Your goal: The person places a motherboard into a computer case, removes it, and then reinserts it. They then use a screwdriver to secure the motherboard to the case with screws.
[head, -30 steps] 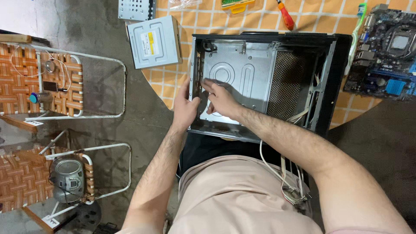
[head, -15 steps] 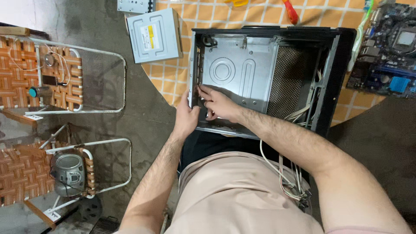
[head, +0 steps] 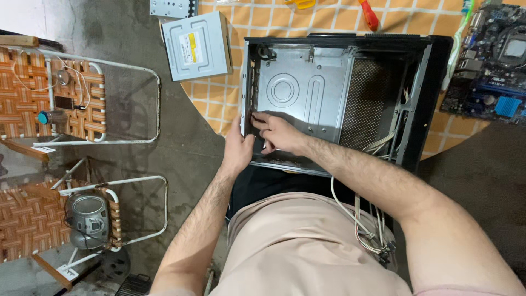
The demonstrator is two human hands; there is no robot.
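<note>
Your left hand [head: 239,152] grips the near-left wall of the open black-and-grey metal computer case [head: 307,93]; your right hand [head: 279,133], just inside it, pinches something hidden

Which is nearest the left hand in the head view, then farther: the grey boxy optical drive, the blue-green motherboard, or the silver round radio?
From the left hand:
1. Grey boxy optical drive, above it, on the checkered cloth.
2. Silver round radio, lower left, on a woven chair.
3. Blue-green motherboard, far right.
</note>
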